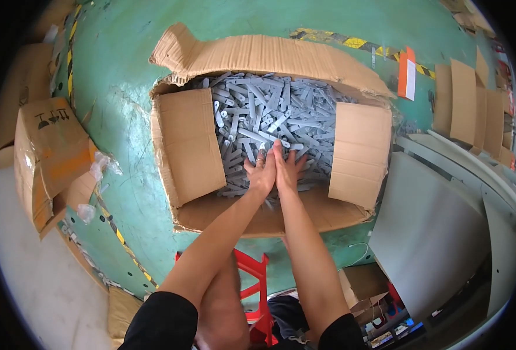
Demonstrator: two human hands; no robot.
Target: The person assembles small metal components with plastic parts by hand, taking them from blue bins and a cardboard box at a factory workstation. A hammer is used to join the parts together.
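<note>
A large open cardboard box (191, 149) stands on the green floor, filled with many flat grey strip-shaped parts (258, 96) that have rounded ends and holes. Both my arms reach over its near wall into the heap. My left hand (261, 172) rests on the strips with fingers spread. Right beside it, my right hand (285, 166) lies on the heap too, its fingers apart and its thumb side touching the left hand. Nothing shows gripped in either hand, though some fingertips sink among the strips.
The box's side flaps (360, 157) fold inward over the heap. A red plastic stool (252, 265) is below my arms. At right leans a grey panel (430, 216); at left sits a taped carton (54, 140). An orange-and-white piece (406, 73) lies beyond the box.
</note>
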